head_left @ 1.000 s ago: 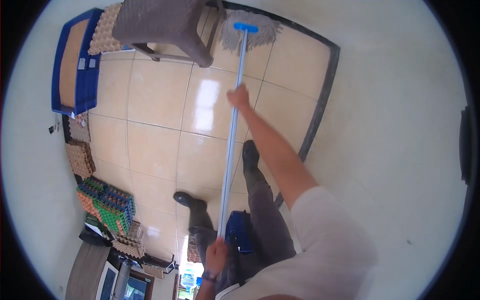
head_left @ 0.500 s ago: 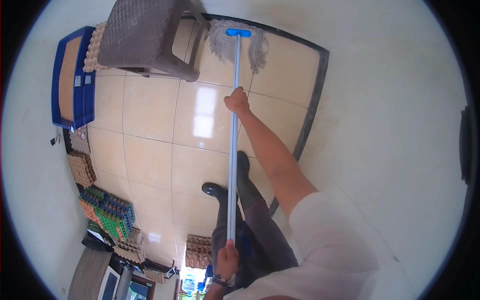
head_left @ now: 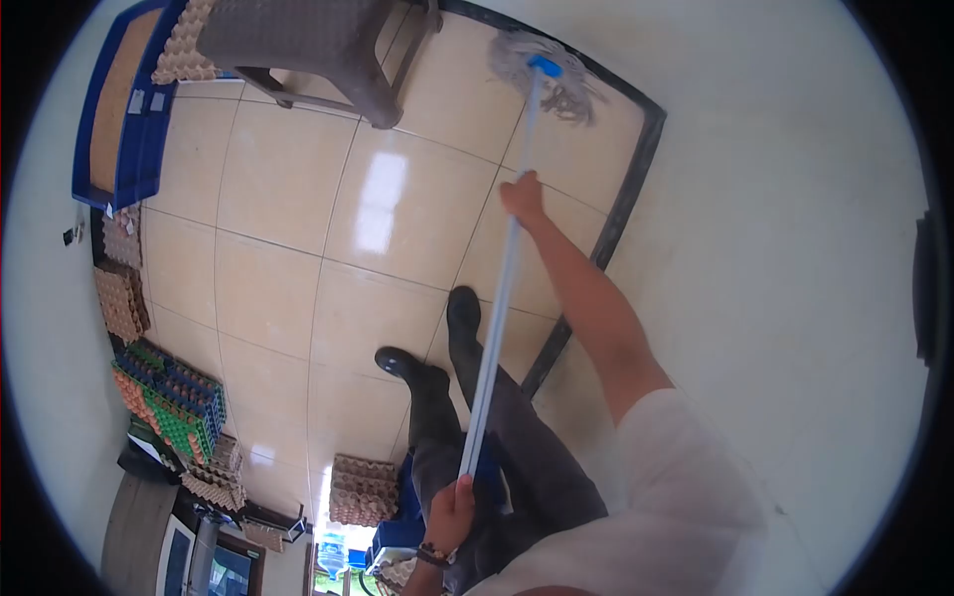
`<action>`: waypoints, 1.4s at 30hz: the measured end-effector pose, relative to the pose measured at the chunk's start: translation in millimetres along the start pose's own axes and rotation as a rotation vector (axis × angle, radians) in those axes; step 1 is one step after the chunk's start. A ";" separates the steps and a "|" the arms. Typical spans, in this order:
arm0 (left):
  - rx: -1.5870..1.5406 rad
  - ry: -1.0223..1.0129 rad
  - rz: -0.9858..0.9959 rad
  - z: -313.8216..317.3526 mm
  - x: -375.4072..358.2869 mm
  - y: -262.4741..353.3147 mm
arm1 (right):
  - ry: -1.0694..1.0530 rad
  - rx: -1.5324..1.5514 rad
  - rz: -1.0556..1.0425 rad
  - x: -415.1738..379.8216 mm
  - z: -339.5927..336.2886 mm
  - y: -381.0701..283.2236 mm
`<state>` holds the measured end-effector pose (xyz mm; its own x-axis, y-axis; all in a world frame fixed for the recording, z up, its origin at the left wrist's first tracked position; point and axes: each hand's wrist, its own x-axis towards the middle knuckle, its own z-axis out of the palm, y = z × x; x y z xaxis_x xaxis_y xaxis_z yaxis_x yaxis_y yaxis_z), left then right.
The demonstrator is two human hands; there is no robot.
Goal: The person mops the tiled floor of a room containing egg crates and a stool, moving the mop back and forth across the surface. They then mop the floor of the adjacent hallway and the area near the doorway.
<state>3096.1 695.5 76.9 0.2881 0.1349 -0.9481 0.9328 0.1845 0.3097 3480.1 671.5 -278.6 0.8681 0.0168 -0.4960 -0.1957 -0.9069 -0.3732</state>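
Green trays (head_left: pixel 189 429) of eggs (head_left: pixel 132 393), left fingers (head_left: pixel 461 497) and right fingers (head_left: pixel 514 197) wrapped round mop pole (head_left: pixel 493 348).

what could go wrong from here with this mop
The floor looks glossy, so the boots might slip if it is wet. Swung toward the stool, the mop head could catch a leg. The left hand's end of the handle might knock the stacked trays.
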 end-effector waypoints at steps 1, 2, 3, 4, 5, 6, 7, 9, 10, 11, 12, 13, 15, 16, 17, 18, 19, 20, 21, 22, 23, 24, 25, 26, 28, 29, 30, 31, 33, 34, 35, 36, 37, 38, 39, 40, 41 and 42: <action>-0.010 0.033 0.015 0.6 6.1 2.7 | -0.017 -0.026 -0.017 4.3 5.5 -26.8; -0.015 0.067 0.012 -0.3 3.3 2.9 | -0.056 -0.039 0.005 -3.9 9.9 -38.9; 0.026 0.055 0.037 4.1 5.7 -3.6 | -0.087 -0.049 0.016 -4.7 10.5 -52.1; 0.067 0.035 0.073 10.8 11.4 -10.9 | -0.107 -0.062 0.027 1.8 7.6 -56.1; -0.103 -0.092 -0.056 24.4 6.8 -15.4 | -0.149 0.022 0.036 2.4 -4.5 -45.7; -0.256 -0.198 -0.203 37.0 2.2 -15.6 | -0.192 0.104 0.038 6.9 -22.5 -26.2; -0.233 -0.231 -0.206 40.4 -6.8 -3.1 | -0.237 0.174 0.053 7.6 -40.9 -1.6; -0.192 -0.293 -0.180 37.5 -6.2 27.1 | -0.214 0.216 0.108 20.4 -56.4 39.3; 0.037 -0.205 -0.131 24.2 -2.1 26.7 | -0.192 0.234 0.145 17.1 -57.0 37.3; 0.025 -0.203 -0.099 3.4 7.4 23.1 | -0.170 0.249 0.184 11.0 -56.7 36.5; 0.019 -0.215 -0.077 -21.6 13.3 15.5 | -0.144 0.260 0.239 -1.8 -55.9 38.9; 0.002 -0.216 -0.039 -35.4 19.9 9.3 | -0.105 0.201 0.206 2.0 -38.8 39.4; -0.082 -0.146 -0.008 -35.7 18.0 -11.1 | -0.014 0.080 0.130 26.6 5.9 51.0; -0.123 -0.119 0.002 -31.5 18.1 -17.7 | 0.026 0.004 0.032 20.7 9.7 32.5; -0.194 -0.104 -0.004 -20.5 20.0 -15.4 | 0.060 -0.068 -0.061 6.2 15.8 1.2; -0.255 -0.089 -0.021 -4.3 16.7 -10.6 | 0.022 -0.078 -0.107 3.0 24.4 -24.4; -0.313 -0.077 -0.037 5.6 13.5 -7.8 | -0.014 -0.088 -0.151 3.6 29.0 -48.6; -0.338 -0.087 -0.098 12.2 17.7 -17.0 | -0.097 -0.064 -0.099 -4.8 24.0 -72.7; -0.371 -0.146 -0.156 5.0 19.6 -14.8 | -0.169 -0.034 -0.060 -3.7 15.1 -90.8; -0.402 -0.203 -0.206 -10.0 22.9 -10.4 | -0.132 0.003 -0.082 6.4 12.6 -82.5; -0.438 -0.259 -0.275 -17.4 19.0 -5.5 | -0.112 0.034 -0.097 5.1 14.5 -66.4; -0.380 -0.278 -0.336 -19.5 17.4 2.3 | -0.092 0.068 -0.100 3.0 17.7 -47.1; -0.275 -0.267 -0.274 -23.3 17.3 1.5 | -0.143 0.149 -0.025 4.2 10.9 -25.4; -0.183 -0.259 -0.205 -25.5 20.3 1.2 | -0.192 0.223 0.041 10.6 -2.4 -2.9; -0.041 -0.276 -0.073 -23.6 32.3 5.4 | -0.064 0.220 0.145 26.7 -18.5 63.3; 0.005 -0.289 -0.009 -20.8 49.5 16.2 | -0.057 0.194 0.194 32.3 -42.7 78.5; 0.056 -0.305 0.046 -17.7 60.0 22.4 | -0.053 0.168 0.254 32.1 -64.7 93.5; 0.081 -0.304 0.057 -10.2 69.4 20.7 | -0.030 0.125 0.276 34.9 -78.6 105.9; 0.124 -0.279 0.084 10.1 90.0 11.9 | 0.003 0.048 0.301 45.7 -87.6 115.7; 0.140 -0.263 0.038 11.1 84.4 9.2 | 0.012 0.061 0.238 45.2 -77.7 129.3; 0.162 -0.249 -0.014 7.9 72.5 8.7 | 0.017 0.077 0.184 36.9 -63.2 144.7; 0.196 -0.244 -0.059 3.7 63.1 8.2 | 0.035 0.097 0.138 29.6 -53.1 163.8; 0.185 -0.226 -0.033 6.3 43.7 -10.4 | 0.076 -0.023 0.108 6.3 -42.5 174.1; 0.168 -0.204 -0.003 12.0 11.4 -39.5 | 0.118 -0.143 0.070 -34.9 -33.4 178.5; 0.221 -0.142 -0.059 16.1 -24.6 -67.2 | 0.035 -0.052 0.119 -82.8 -35.2 169.3; 0.281 -0.082 -0.123 14.9 -56.6 -86.8 | -0.013 -0.046 0.122 -123.2 -21.2 172.9; 0.202 -0.033 -0.305 0.9 -89.2 -72.0 | -0.060 -0.040 0.124 -163.3 -7.2 176.6; 0.120 0.019 -0.481 -12.6 -115.3 -58.1 | -0.033 0.003 0.157 -179.1 3.9 167.2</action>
<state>3006.0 681.5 169.1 -0.1841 0.0796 -0.9797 0.9778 0.1164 -0.1743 3290.1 518.5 -255.3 0.8114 -0.1115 -0.5737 -0.3292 -0.8983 -0.2911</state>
